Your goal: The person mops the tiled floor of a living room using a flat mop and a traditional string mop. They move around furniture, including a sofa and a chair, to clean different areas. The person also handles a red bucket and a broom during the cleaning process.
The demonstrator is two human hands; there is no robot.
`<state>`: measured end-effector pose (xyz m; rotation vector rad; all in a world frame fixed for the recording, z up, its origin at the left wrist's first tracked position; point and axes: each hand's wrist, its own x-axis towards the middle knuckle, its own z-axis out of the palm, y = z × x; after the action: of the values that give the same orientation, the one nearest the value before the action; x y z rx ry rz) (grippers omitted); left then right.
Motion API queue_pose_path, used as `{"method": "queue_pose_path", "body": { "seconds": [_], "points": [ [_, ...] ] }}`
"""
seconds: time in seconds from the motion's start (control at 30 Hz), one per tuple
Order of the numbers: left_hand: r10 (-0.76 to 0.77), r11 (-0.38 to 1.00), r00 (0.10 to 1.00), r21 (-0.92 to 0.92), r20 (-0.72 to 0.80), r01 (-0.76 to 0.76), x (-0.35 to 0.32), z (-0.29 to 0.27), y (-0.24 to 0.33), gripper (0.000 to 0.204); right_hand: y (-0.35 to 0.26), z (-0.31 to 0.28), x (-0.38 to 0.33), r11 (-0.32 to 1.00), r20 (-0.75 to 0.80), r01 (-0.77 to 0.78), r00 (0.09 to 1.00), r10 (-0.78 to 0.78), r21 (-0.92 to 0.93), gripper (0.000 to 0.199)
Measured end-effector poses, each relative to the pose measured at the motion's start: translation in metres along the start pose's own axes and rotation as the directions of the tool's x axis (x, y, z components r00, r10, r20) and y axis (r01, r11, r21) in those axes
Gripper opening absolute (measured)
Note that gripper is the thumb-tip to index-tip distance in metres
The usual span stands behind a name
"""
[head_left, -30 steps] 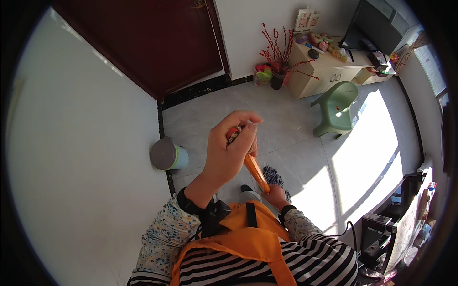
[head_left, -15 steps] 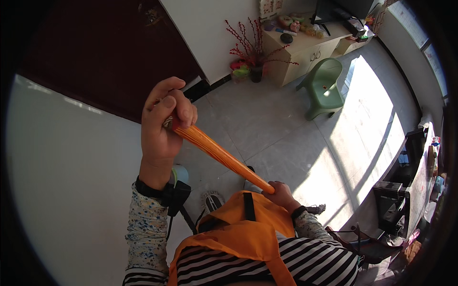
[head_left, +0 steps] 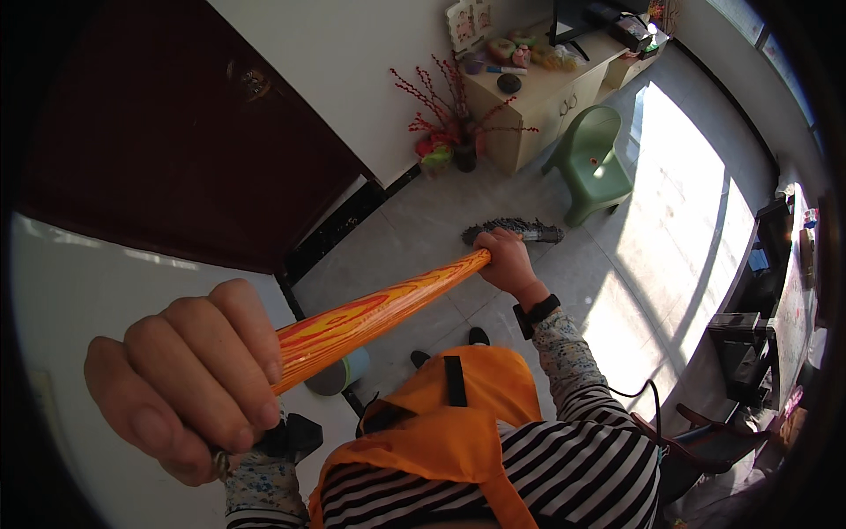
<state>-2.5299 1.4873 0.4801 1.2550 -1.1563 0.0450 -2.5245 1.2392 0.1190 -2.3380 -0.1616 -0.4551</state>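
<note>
A mop with an orange wood-grain handle [head_left: 374, 313] slants across in front of me. My left hand [head_left: 189, 375] is wrapped round its upper end at the lower left, close to the camera. Farther down the handle, my right hand [head_left: 506, 260] grips it with closed fingers. The grey shaggy mop head [head_left: 545, 234] lies on the tiled floor just beyond my right hand, which partly hides it.
A green plastic chair [head_left: 592, 163] stands right of the mop head, near a cream cabinet [head_left: 529, 141]. Red branches in a dark vase [head_left: 464, 157] stand beside the cabinet. A dark door [head_left: 167, 150] is at the left. A cluttered table [head_left: 789, 309] stands at the right.
My left hand has dropped down and left, nearer the camera. My right hand has moved up and forward, and the mop head has swung from beside me to the floor ahead.
</note>
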Motion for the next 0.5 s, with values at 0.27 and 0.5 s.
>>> {"method": "queue_pose_path", "body": {
  "seconds": [0.27, 0.5],
  "points": [
    [-0.234, 0.959, 0.960, 0.199, 0.154, 0.202, -0.034, 0.066, -0.134, 0.012, 0.103, 0.058, 0.049, 0.963, -0.105, -0.263, 0.958, 0.267, 0.051, 0.020],
    [-0.408, 0.909, 0.903, 0.151, 0.132, 0.388, -0.046, 0.067, -0.178, 0.010, 0.114, 0.096, -0.015, 0.829, -0.013, -0.554, 0.831, 0.556, 0.078, 0.020]
  ]
}}
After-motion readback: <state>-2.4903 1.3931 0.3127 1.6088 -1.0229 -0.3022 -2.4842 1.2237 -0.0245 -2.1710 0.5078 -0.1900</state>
